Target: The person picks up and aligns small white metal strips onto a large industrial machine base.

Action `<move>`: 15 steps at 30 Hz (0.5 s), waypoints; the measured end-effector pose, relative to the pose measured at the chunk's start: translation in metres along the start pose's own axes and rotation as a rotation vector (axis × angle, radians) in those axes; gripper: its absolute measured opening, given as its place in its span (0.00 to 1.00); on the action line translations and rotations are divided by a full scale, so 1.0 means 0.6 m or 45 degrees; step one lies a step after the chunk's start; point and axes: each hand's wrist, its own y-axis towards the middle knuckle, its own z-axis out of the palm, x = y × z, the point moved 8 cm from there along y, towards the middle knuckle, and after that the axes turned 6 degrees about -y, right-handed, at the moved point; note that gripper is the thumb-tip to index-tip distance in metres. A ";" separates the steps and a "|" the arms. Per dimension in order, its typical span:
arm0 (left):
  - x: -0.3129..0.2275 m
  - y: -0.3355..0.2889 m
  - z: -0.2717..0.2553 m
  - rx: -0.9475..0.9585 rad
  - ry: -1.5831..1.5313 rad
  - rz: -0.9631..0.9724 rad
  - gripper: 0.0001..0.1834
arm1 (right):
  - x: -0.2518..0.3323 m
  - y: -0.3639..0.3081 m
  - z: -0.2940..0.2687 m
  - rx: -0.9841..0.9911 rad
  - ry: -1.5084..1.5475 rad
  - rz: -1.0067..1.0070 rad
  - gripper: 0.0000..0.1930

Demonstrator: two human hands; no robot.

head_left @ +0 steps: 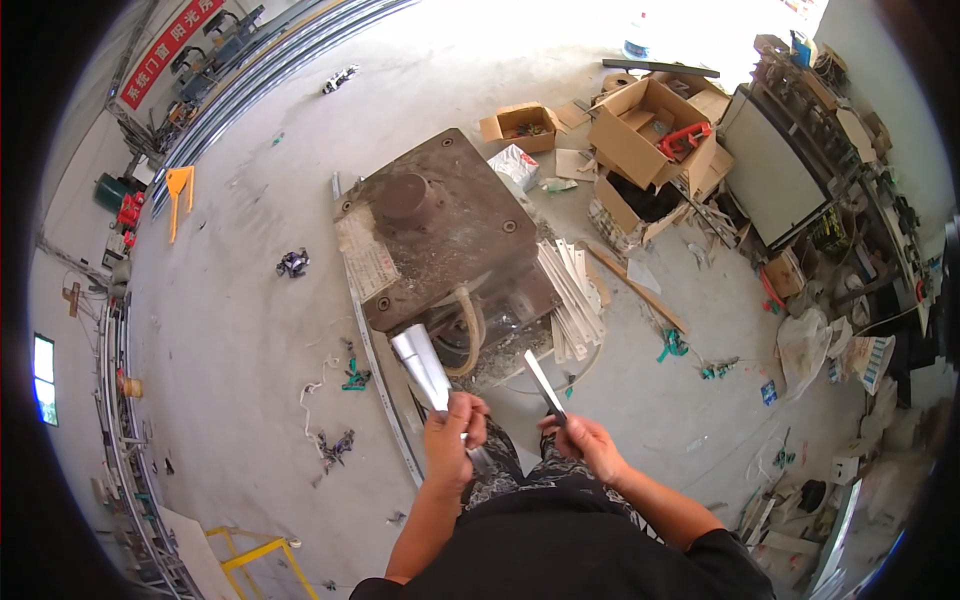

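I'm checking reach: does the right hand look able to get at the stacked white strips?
Likely yes, with a bend: the white strips lie ahead of the right hand, uncovered, though it holds a narrow flat bar.

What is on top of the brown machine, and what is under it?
On the brown machine are a round raised part, corner bolts and a worn pale label. What lies directly under it is covered.

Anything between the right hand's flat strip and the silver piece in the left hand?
Nothing visible: between the flat strip in the right hand and the silver piece in the left hand, the gap looks open. The brown machine shows beyond it.
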 end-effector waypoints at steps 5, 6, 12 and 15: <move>-0.029 -0.008 -0.040 -0.196 -0.048 0.119 0.13 | -0.034 0.052 -0.069 -0.254 -0.651 0.069 0.13; -0.029 -0.008 -0.045 -0.235 -0.077 0.119 0.12 | -0.040 0.070 -0.066 -0.203 -0.685 0.087 0.12; -0.023 -0.017 -0.050 -0.244 -0.090 0.098 0.12 | -0.028 0.155 -0.070 -0.156 -0.816 0.041 0.08; -0.020 -0.021 -0.056 -0.251 -0.106 0.100 0.12 | -0.015 0.164 -0.087 -0.185 -0.862 0.066 0.08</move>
